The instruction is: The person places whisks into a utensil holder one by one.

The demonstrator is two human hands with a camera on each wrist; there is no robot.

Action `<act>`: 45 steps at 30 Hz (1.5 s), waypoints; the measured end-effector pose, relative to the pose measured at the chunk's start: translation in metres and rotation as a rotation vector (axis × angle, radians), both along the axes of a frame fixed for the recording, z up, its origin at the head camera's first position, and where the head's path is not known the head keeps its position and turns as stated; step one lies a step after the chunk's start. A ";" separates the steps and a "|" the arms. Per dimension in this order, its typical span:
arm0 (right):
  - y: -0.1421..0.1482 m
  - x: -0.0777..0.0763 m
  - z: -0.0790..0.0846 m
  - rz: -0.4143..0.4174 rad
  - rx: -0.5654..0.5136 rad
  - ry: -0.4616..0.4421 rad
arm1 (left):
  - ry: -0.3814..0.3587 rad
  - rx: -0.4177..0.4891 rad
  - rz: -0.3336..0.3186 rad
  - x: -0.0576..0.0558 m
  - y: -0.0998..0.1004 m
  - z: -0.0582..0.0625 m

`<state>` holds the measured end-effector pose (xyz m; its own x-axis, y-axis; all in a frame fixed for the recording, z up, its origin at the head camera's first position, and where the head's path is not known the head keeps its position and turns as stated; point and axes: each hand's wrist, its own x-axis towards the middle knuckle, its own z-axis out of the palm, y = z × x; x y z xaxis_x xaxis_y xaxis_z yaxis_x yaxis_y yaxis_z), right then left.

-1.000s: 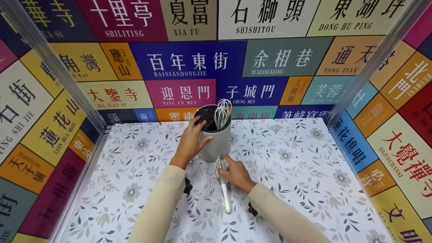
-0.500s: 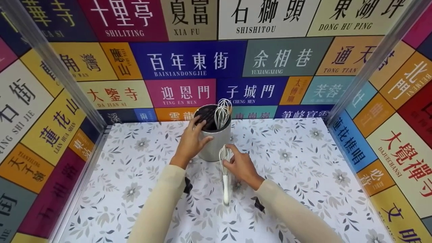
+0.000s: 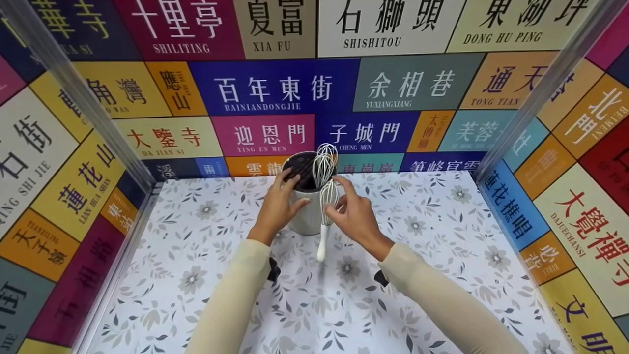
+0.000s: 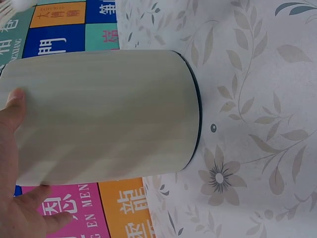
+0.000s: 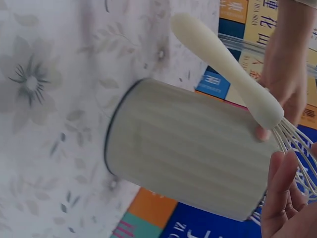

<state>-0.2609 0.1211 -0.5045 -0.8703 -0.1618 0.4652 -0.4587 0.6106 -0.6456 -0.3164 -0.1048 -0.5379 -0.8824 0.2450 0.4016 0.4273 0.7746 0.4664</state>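
Observation:
A light grey cylindrical utensil holder (image 3: 305, 216) with a dark slotted inside stands upright at the back of the table. My left hand (image 3: 276, 209) holds it from the left, fingers over the rim and thumb on the front wall. One whisk (image 3: 323, 158) stands in the holder, wire end up. A second whisk (image 3: 322, 243) is pinched at its wires by my right hand (image 3: 360, 216). It hangs in front of the holder, white handle (image 5: 223, 69) pointing down. The left wrist view shows the holder's smooth wall (image 4: 104, 114) and base on the tabletop.
The table (image 3: 196, 305) has a white floral cover. Colourful panels with printed street names (image 3: 275, 88) rise behind and at both sides. Clear vertical strips (image 3: 545, 88) run along the two back corners.
My right hand has lifted the second whisk from low in front of the holder up and away from me, to the holder's rim. The left hand and the holder have stayed in place.

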 end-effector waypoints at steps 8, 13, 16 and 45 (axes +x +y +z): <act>-0.002 -0.006 0.039 0.006 -0.010 0.071 | -0.029 -0.006 0.006 0.000 0.002 0.002; -0.004 -0.011 0.063 0.010 -0.017 0.123 | -0.028 -0.003 0.007 -0.001 0.002 0.001; -0.006 -0.014 0.077 0.014 -0.024 0.150 | -0.035 -0.007 0.009 0.000 0.001 0.001; -0.037 -0.057 0.106 -0.097 0.091 0.357 | -0.061 0.003 0.014 -0.001 0.000 0.000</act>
<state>-0.3176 0.0844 -0.3985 -0.6691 -0.1408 0.7297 -0.5820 0.7099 -0.3966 -0.3172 -0.1048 -0.5380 -0.9086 0.2315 0.3477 0.3874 0.7785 0.4939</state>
